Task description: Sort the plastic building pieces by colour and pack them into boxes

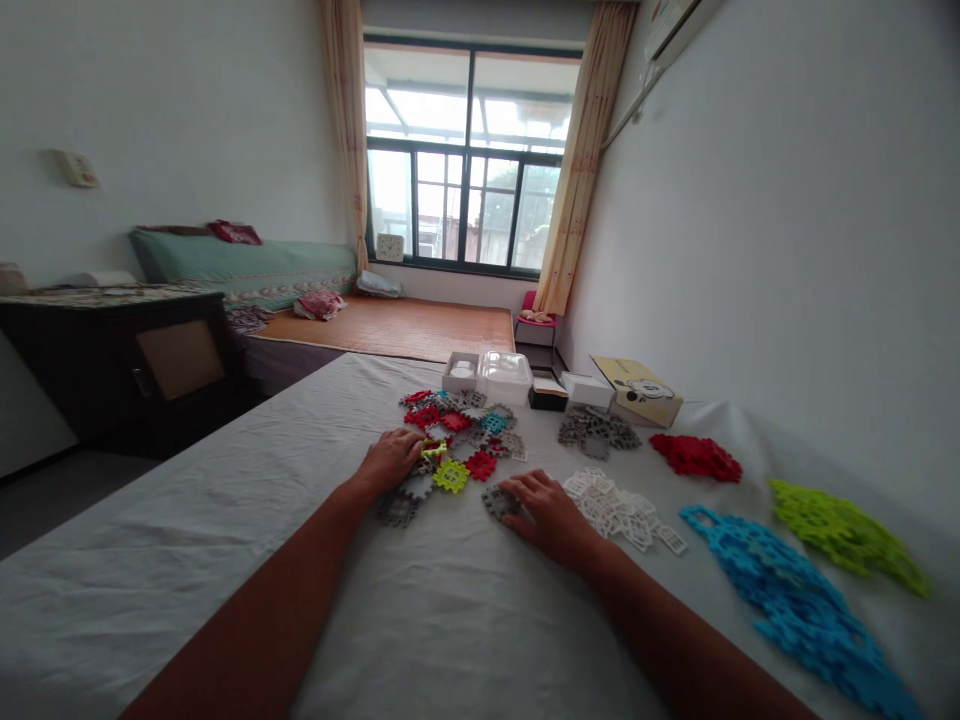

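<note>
Filling the foreground, table [225, 515] w/ wrinkled pale cloth [420, 640]; bed [420, 325] & window [491, 215] behind, dk cabinet [97, 345] far L, wall [810, 220] along R. L edge runs diag. from lower L toward bed; far edge partly hidden by boxes [587, 391]. Plain cloth spreads L of & btwn forearms [281, 600]; R side holds white pile [615, 510], grey pile [598, 430], red pile [696, 457], lime pile [847, 535] & blue pile [802, 605]. Hands sit apart. L hand [392, 458] pinches lime piece [434, 449] at L side of mixed pile [455, 421]; piece shows nearly edge-on, long axis approx. L–R, R end slightly up. R hand [546, 510] has fingers over grey piece [495, 502], just R of mixed pile; can't tell if gripped. Grey piece looks squarish, approx. flat, partly hidden; can't tell its long axis.
</note>
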The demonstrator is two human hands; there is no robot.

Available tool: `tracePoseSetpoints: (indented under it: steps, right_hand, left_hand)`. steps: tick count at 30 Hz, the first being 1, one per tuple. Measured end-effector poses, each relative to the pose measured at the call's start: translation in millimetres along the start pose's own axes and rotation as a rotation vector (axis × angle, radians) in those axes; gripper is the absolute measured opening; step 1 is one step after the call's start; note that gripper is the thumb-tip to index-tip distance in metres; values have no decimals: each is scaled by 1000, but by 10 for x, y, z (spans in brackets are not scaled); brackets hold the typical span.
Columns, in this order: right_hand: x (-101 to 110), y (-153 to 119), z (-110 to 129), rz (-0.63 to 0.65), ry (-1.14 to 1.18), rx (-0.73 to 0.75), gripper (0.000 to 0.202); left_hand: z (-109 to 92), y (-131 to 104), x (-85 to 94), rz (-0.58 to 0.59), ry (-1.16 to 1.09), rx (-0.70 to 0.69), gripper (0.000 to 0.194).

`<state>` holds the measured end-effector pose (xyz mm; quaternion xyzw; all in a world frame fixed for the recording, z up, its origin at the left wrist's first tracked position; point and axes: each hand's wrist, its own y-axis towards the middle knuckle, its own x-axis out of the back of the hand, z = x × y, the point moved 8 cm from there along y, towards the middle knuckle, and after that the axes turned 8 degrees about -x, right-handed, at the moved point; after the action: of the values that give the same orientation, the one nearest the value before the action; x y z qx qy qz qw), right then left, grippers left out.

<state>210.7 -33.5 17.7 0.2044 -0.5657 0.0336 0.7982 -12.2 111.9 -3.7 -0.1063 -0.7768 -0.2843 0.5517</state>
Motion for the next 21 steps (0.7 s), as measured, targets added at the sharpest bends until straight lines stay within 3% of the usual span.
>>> tracePoseSetpoints:
  steps: [8,13,16,21]
  right_hand:
    - [4,-6,42,9,110,21,28]
    - [-30,2,28,10,61,22,34]
    - [-43,-7,79,24,28,82,20]
    - [77,-29,181,-58,44,138,16]
  left_hand:
    - [3,-3,-5,-6,9,7,36]
    - [-13,-4,12,7,-4,10,37]
    - [-28,0,26,7,4,5,38]
    - [-32,3,20,9,11,-4,38]
